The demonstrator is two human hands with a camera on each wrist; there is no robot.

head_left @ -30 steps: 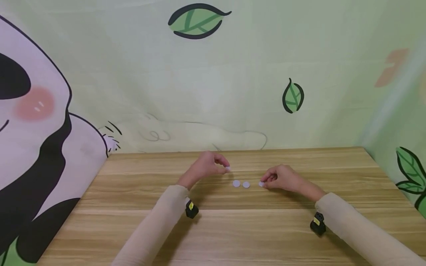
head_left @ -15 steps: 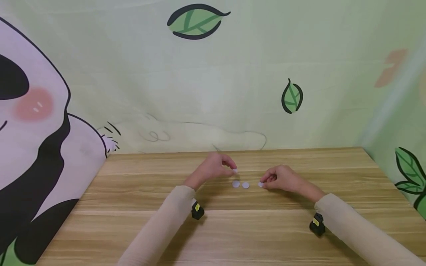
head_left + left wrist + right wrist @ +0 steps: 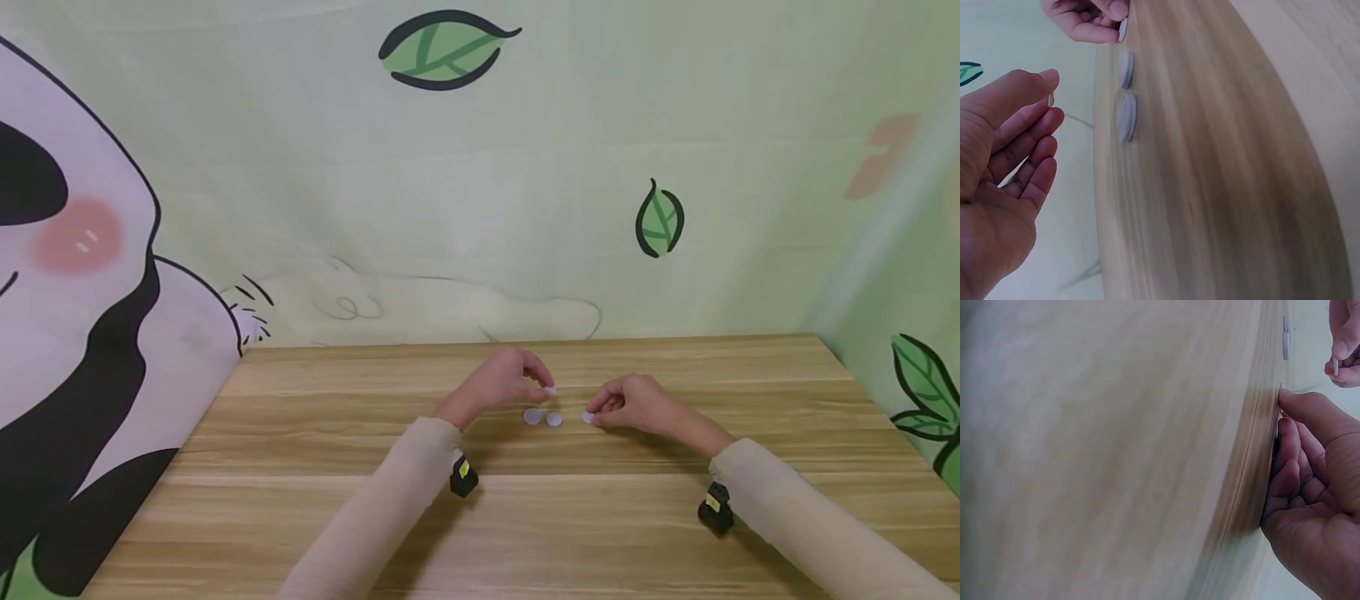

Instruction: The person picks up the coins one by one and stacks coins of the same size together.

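Observation:
Two small white round discs lie side by side on the wooden table: the left disc [image 3: 532,416] and the right disc [image 3: 554,419]. Seen from the left wrist, each of them [image 3: 1127,117] has a groove round its edge, perhaps one piece stacked on another. My left hand [image 3: 502,380] pinches a thin white disc [image 3: 550,390] between thumb and fingertip, held above the table just behind the pair. To the right of the pair, my right hand [image 3: 633,402] rests low at the table, thumb and forefinger pinching another white disc [image 3: 588,417], partly hidden by the fingers.
The wood-grain table [image 3: 525,533] ends at a back edge against a pale green cloth backdrop [image 3: 480,192] printed with leaves and a panda [image 3: 75,250]. Black wrist cameras hang under both forearms, the left camera [image 3: 464,477] and the right camera [image 3: 716,509].
My left hand has moved to the right and slightly nearer, carrying its disc from left of the pair to just behind the right one. My right hand has stayed put.

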